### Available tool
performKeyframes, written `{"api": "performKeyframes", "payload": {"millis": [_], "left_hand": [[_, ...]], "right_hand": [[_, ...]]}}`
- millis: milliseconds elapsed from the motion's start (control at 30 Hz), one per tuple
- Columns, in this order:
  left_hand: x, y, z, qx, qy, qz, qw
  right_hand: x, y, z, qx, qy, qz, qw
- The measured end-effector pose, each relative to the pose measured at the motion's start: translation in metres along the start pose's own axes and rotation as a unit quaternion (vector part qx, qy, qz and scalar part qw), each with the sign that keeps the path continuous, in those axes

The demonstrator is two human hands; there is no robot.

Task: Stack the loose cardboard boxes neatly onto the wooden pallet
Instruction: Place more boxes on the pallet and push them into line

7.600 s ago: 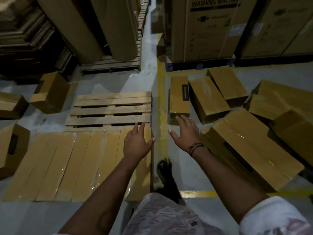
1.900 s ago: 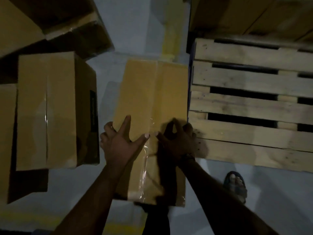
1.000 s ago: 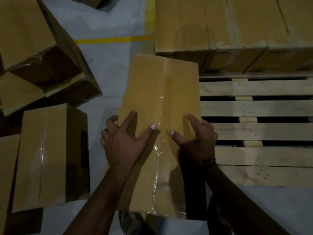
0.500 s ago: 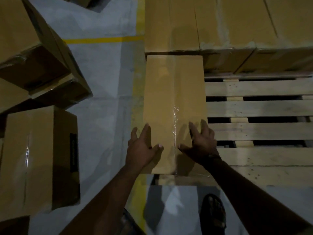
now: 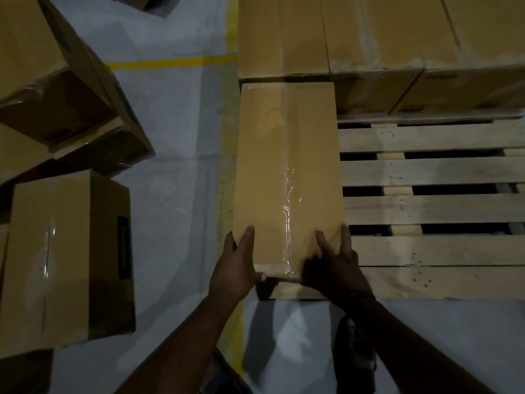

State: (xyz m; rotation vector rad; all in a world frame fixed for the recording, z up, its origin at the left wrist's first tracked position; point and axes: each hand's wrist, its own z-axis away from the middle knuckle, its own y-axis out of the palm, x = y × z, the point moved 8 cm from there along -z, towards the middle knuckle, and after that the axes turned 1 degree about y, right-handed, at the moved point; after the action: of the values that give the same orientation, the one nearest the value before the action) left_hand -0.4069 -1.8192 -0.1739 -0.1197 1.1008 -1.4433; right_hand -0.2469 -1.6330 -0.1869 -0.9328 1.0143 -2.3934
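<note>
Cardboard long box [image 5: 287, 172], sealed along its top with clear tape [image 5: 288, 211], lies flat on the left end of the wooden pallet [image 5: 431, 251]. Its far end sits against a row of stacked boxes [image 5: 369, 32] along the pallet's far side. All boxes are closed, so their contents cannot be seen.

The left hand [image 5: 235, 268] has its grip on the near left corner of the long box, with fingers laid along the top's left edge and the thumb hooked across the near end face. The right hand [image 5: 332, 268] rests over the near right corner. Its grip is wide, with two straight fingers spread flat on the top. Its thumb is lost in shadow.

To the right of the long box, the pallet slats are bare. On the grey floor [image 5: 176, 137] to the left, well apart from the pallet, stands a loose box [image 5: 56, 251] with a dark label. Tumbled boxes [image 5: 56, 81] lie beyond it. Yellow floor lines [image 5: 170, 62] run beside the pallet's left edge. A sandalled foot [image 5: 355, 351] stands just in front of the pallet.
</note>
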Motion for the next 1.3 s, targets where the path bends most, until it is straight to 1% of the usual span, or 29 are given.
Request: {"api": "performKeyframes", "payload": {"millis": [200,367,700,833,933,1000,1100,1167,1233,1300], "left_hand": [[-0.005,0.002,0.0,-0.007,0.006,-0.024,1.0],[-0.008,0.004,-0.001,-0.008,0.004,-0.034,0.999],[-0.009,0.004,-0.002,-0.02,0.004,-0.044,0.999],[-0.009,0.0,0.005,-0.043,0.024,-0.046,0.998],[-0.005,-0.003,0.008,-0.048,0.027,-0.03,0.998],[-0.003,-0.004,0.007,-0.038,0.015,-0.03,0.999],[-0.004,-0.001,0.0,0.002,-0.007,-0.025,1.0],[-0.006,0.0,-0.004,0.011,-0.011,-0.026,1.0],[-0.006,0.002,-0.006,0.011,-0.01,-0.034,0.999],[-0.006,0.005,-0.004,0.014,0.0,-0.042,0.999]], "right_hand": [[0.004,-0.008,0.0,-0.004,-0.008,0.014,1.0],[0.003,-0.014,-0.002,0.011,-0.001,0.028,1.0],[-0.002,-0.012,-0.007,-0.01,-0.024,0.069,0.997],[0.001,-0.014,-0.006,-0.024,-0.035,0.068,0.997],[-0.002,-0.021,-0.008,-0.05,-0.011,0.021,0.998],[-0.006,-0.022,-0.015,-0.038,0.015,-0.015,0.999],[-0.003,-0.017,-0.031,0.047,0.06,-0.014,0.997],[0.001,-0.016,-0.036,0.077,0.073,-0.014,0.994],[0.001,-0.017,-0.035,0.066,0.065,-0.01,0.996],[0.001,-0.018,-0.029,0.031,0.043,-0.001,0.999]]}}
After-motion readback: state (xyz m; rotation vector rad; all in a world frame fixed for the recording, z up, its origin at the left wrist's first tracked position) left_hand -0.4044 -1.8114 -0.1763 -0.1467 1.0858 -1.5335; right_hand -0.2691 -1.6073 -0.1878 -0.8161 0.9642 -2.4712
